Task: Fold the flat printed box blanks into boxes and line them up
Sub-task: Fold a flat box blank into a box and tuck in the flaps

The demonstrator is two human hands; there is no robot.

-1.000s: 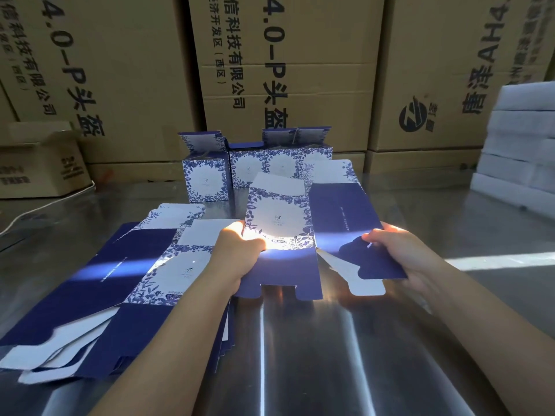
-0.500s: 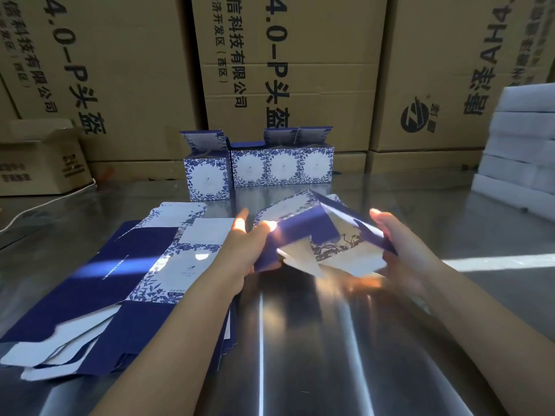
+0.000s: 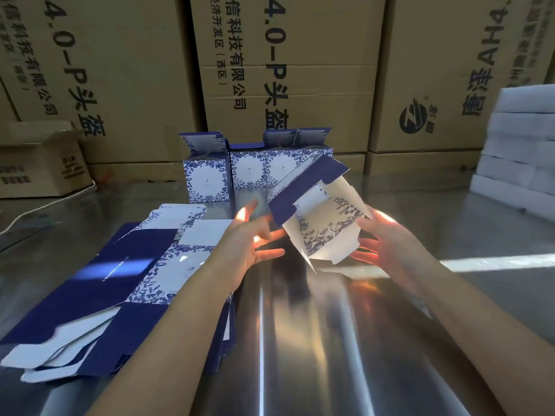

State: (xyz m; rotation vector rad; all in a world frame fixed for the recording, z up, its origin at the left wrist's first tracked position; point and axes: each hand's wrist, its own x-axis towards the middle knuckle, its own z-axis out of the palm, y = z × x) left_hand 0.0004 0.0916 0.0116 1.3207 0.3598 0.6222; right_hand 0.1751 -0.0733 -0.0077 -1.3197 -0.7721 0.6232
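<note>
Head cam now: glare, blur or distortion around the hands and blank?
Head view: hard sun blows out fingertips of the left hand and right hand and streaks the steel table; the half-opened blank looks slightly motion-soft; wide-angle bending tilts the cartons at the edges; folded boxes read fine in shade.
</note>
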